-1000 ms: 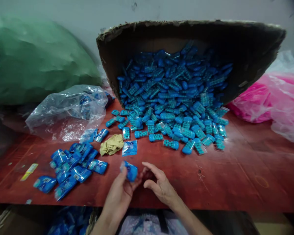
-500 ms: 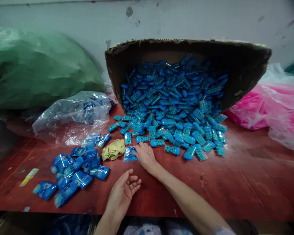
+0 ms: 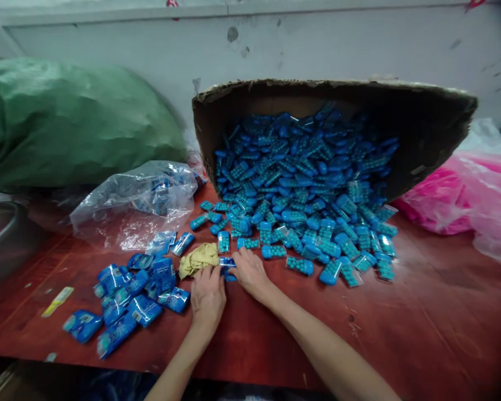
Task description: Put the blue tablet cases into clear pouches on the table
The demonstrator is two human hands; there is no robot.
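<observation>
A flat blue sachet (image 3: 227, 266) lies on the red table, partly hidden by my hands. My right hand (image 3: 251, 272) is palm down at its right end, with bent fingers gripping its edge. My left hand (image 3: 207, 294) has its fingers stretched forward and slightly apart, at the near edge of a crumpled yellow cloth (image 3: 199, 258) and just left of the sachet. Beyond my hands lie small clear bottles with blue caps and turquoise beads (image 3: 274, 252). To the left is a loose pile of filled blue packets (image 3: 145, 309).
A tipped cardboard box (image 3: 334, 86) spills a heap of the bottles onto the table (image 3: 401, 328). A clear plastic bag (image 3: 108, 206) holds blue packets. A large green sack (image 3: 75, 122), a grey basin (image 3: 4, 239) and a pink bag (image 3: 480, 195) stand around. A yellow strip (image 3: 58, 301) lies left.
My left hand has moved forward, from palm up near the table's front to palm down beside the cloth. My right hand stays at the sachet. The whole view has shifted slightly.
</observation>
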